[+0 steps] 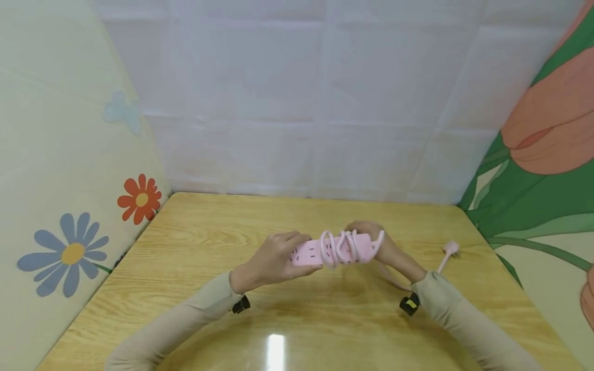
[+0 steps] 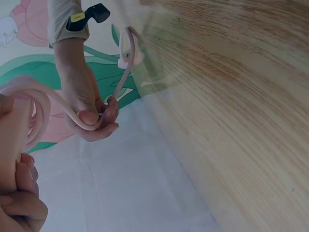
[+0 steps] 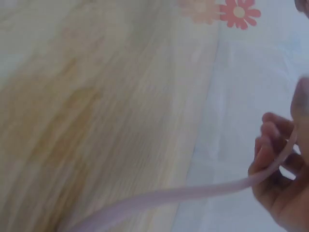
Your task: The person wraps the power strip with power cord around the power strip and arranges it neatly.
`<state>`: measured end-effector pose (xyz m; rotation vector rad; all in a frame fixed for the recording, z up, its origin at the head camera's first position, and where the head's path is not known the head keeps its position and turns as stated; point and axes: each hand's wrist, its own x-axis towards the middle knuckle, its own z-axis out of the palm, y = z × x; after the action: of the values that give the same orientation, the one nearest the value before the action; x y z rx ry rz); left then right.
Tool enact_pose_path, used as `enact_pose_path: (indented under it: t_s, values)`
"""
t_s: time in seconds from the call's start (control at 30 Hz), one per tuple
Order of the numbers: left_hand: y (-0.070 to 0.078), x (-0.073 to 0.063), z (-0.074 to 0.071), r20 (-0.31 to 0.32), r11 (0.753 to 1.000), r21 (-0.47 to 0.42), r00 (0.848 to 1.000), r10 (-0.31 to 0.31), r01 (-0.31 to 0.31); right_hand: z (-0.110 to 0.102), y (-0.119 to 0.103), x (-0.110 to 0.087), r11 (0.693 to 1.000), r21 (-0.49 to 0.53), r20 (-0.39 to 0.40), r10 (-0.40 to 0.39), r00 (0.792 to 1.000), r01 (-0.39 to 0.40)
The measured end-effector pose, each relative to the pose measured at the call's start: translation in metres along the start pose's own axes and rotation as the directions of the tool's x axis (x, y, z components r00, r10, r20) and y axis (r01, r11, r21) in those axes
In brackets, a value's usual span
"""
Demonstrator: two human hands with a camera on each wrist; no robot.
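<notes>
A pink power strip (image 1: 306,253) is held above the table, gripped at its left end by my left hand (image 1: 271,259). Several loops of its pink cord (image 1: 345,250) wrap loosely around the right half of the strip. Just beyond that right end, my right hand (image 1: 387,250) pinches the cord between thumb and fingers, as the left wrist view shows. From there the cord (image 3: 169,195) trails away toward the table. Its pink plug (image 1: 450,247) lies on the tabletop at the right. In the left wrist view only part of the strip (image 2: 12,145) shows.
The wood-grain table (image 1: 209,221) meets a white cloth backdrop (image 1: 278,103) at the back. Flower-printed panels stand along the left (image 1: 46,170) and right (image 1: 547,129) sides. Each wrist carries a small black camera (image 1: 409,304).
</notes>
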<state>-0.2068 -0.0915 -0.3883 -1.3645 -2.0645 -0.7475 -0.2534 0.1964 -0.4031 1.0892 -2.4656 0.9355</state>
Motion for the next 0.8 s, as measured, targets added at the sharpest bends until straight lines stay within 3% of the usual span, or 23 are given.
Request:
enact_pose_path:
  t_s: [0.17, 0.33, 0.43, 0.5, 0.7, 0.8]
  values:
    - [0.003, -0.001, 0.001, 0.067, 0.997, -0.021, 0.995, 0.080, -0.079, -0.003, 0.011, 0.002, 0.999, 0.008, 0.077, -0.046, 0.996, 0.045]
    - [0.007, -0.002, 0.005, 0.144, 0.995, -0.031, 0.984, 0.101, -0.097, -0.005, 0.018, 0.007, 0.968, 0.109, 0.101, -0.236, 0.967, 0.225]
    - [0.009, -0.002, 0.006, 0.173, 0.996, -0.038, 0.982, 0.083, -0.077, -0.006, 0.018, 0.009, 0.945, 0.059, 0.065, -0.324, 0.944, 0.321]
    - [0.010, -0.002, 0.006, 0.176, 0.997, -0.046, 0.982, 0.067, -0.060, -0.007, 0.016, 0.009, 0.942, -0.009, 0.057, -0.333, 0.941, 0.334]
    - [0.011, -0.003, 0.008, 0.202, 0.996, -0.070, 0.977, 0.069, -0.056, -0.008, 0.014, 0.007, 0.947, -0.177, 0.059, -0.262, 0.963, 0.269]
    - [0.011, -0.005, 0.012, 0.235, 0.997, -0.058, 0.970, 0.063, -0.050, -0.010, 0.011, 0.008, 0.929, -0.212, 0.054, -0.297, 0.953, 0.302]
